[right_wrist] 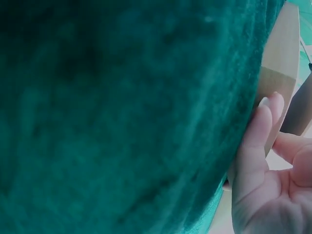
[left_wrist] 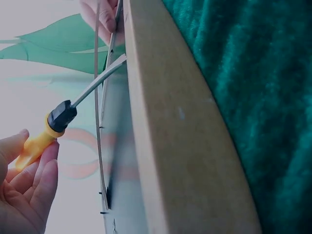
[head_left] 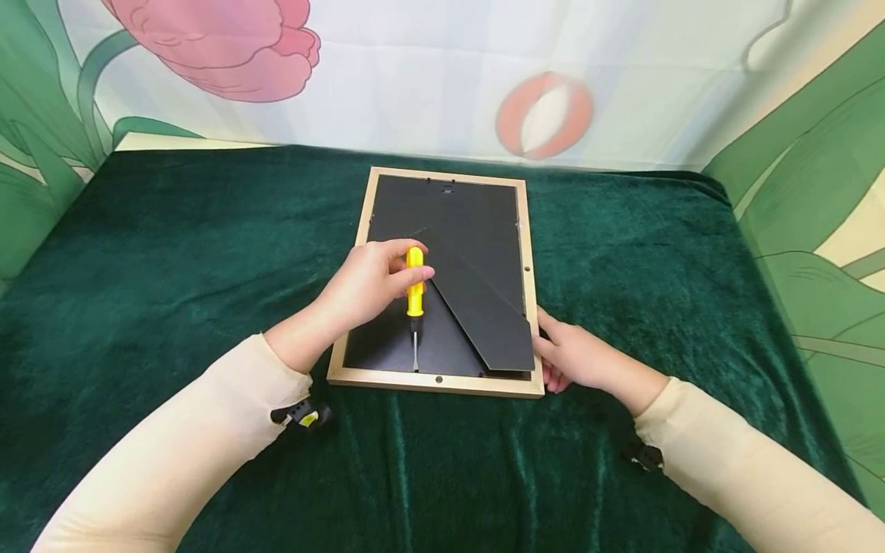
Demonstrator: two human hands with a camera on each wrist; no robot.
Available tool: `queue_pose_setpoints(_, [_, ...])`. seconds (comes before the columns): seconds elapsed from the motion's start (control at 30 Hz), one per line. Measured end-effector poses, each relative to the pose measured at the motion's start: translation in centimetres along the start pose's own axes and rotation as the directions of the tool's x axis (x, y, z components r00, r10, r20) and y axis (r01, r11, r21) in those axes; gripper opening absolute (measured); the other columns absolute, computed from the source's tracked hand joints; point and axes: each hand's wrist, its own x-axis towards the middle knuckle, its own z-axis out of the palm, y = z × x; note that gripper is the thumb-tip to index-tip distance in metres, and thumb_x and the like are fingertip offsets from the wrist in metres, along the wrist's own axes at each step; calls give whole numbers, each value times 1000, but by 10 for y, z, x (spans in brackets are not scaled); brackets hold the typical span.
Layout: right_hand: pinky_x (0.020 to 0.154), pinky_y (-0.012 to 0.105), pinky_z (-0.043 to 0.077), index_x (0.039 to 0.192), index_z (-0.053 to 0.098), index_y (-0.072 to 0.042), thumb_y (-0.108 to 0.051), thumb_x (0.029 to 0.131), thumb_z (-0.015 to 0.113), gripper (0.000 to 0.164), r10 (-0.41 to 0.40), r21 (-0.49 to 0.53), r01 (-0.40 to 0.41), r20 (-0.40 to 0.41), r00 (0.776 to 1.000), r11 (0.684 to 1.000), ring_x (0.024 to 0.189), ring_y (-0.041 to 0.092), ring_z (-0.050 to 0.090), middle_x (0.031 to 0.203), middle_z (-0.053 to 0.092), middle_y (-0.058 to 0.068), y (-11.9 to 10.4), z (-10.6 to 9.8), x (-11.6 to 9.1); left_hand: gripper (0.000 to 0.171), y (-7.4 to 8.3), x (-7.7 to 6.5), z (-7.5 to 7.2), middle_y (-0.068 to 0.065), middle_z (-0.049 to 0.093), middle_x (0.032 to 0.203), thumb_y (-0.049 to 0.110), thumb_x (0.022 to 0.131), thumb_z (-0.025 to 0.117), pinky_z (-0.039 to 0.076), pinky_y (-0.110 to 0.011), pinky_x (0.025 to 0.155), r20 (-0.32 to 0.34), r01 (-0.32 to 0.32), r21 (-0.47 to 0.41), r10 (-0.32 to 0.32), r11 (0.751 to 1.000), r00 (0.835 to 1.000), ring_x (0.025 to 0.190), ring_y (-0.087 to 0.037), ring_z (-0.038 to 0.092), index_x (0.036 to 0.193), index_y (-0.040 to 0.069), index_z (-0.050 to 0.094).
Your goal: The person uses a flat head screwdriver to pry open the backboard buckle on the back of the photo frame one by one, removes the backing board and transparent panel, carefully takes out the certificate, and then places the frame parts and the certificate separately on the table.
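A wooden picture frame (head_left: 535, 307) lies face down with its black backing board (head_left: 477, 219) up. A black easel stand (head_left: 494, 330) slants across the board. My left hand (head_left: 373, 280) pinches the yellow handle of a flat-head screwdriver (head_left: 415, 288) between thumb and fingers. In the left wrist view the screwdriver's metal shaft (left_wrist: 100, 80) reaches down to the inner edge of the frame's near side, where a small metal tab sits. My right hand (head_left: 577, 353) grips the frame's right side near its lower corner; in the right wrist view, fingers (right_wrist: 258, 124) press its outer face.
Dark green velvet cloth (head_left: 207, 253) covers the table under the frame. Behind it hangs a white curtain (head_left: 429, 77) with printed flowers and leaves. Small metal tabs and a hanger (head_left: 447, 189) sit along the frame's inner edges.
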Motion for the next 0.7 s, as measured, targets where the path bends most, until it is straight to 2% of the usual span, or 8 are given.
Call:
queue_pose_setpoints(0.13, [49,34,52,146,12,-8,-23,103,34,51,27,30,-28,17,999,999,47,18,57,58,56,11,-1,-1,-1,36,8,-12,2,-5,69,87,17,84,70,52,-28,72,-52,-86,23,87,996,995,79,-16,65,116,4,61])
queue_pose_setpoints(0.2, [49,35,53,147,11,-9,-24,103,33,52,34,39,-35,26,999,999,48,18,57,59,56,11,-2,-1,-1,35,12,-21,3,-4,69,83,18,84,71,52,-26,69,-88,-152,66,157,986,984,74,-14,64,115,5,61])
queue_pose_setpoints(0.27, [49,35,52,147,10,-9,-25,103,33,53,37,44,-39,34,999,998,48,18,57,59,56,11,-3,-1,-1,35,16,-32,5,-2,68,79,19,83,72,50,-23,63,-123,-227,127,242,966,962,68,-12,61,114,7,62])
queue_pose_setpoints(0.37, [49,35,52,148,8,-9,-24,103,33,53,46,58,-48,39,998,997,48,19,57,59,56,12,-2,-2,0,35,22,-48,10,0,65,72,19,82,73,46,-21,54,-155,-345,213,380,914,912,59,-9,56,113,7,62])
queue_pose_setpoints(0.43, [49,35,52,147,8,-8,-24,103,33,53,46,63,-49,37,998,997,48,19,57,59,56,11,-2,-2,0,34,24,-56,12,2,63,69,19,82,73,45,-20,52,-174,-391,241,435,889,883,56,-7,54,112,7,63])
queue_pose_setpoints(0.5, [49,35,52,147,9,-9,-23,103,33,52,47,68,-50,36,998,996,47,18,57,58,56,11,-2,-2,0,33,25,-60,13,2,62,68,19,82,73,44,-20,51,-195,-402,244,451,882,871,55,-7,53,112,8,63])
queue_pose_setpoints(0.63, [49,35,52,147,8,-9,-23,103,32,52,47,72,-49,41,998,996,48,18,56,58,56,11,-2,-2,-1,33,23,-63,12,2,63,69,18,82,73,44,-21,52,-217,-389,193,426,901,878,57,-6,55,112,9,63])
queue_pose_setpoints(0.7, [49,35,52,147,9,-10,-23,103,32,51,44,77,-48,44,998,996,48,19,56,58,56,11,-2,-1,-1,34,22,-64,13,2,64,69,18,81,73,44,-21,52,-207,-415,180,447,892,870,59,-6,56,112,9,64])
